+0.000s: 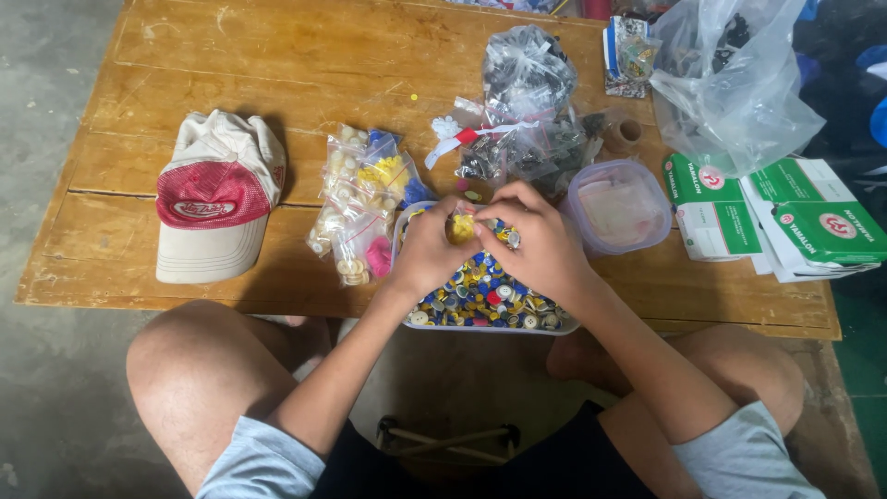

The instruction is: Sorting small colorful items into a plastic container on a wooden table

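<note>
A clear plastic container (558, 325) full of mixed buttons in blue, yellow, white and red sits at the near edge of a low wooden table (277, 74). Both my hands hover over it. My left hand (427, 249) pinches a small clear bag holding yellow buttons (461, 227). My right hand (540, 242) meets it from the right, fingertips on the same bag. Small clear bags of sorted buttons (362, 199), cream, yellow, blue and pink, lie just left of the container.
A red and cream cap (217, 199) lies at the table's left. A clear lidded tub (619, 205) stands right of the container, green and white boxes (785, 222) further right. Bags of dark buttons (527, 74) and a large clear bag (730, 83) sit behind. My bare knees flank the table's near edge.
</note>
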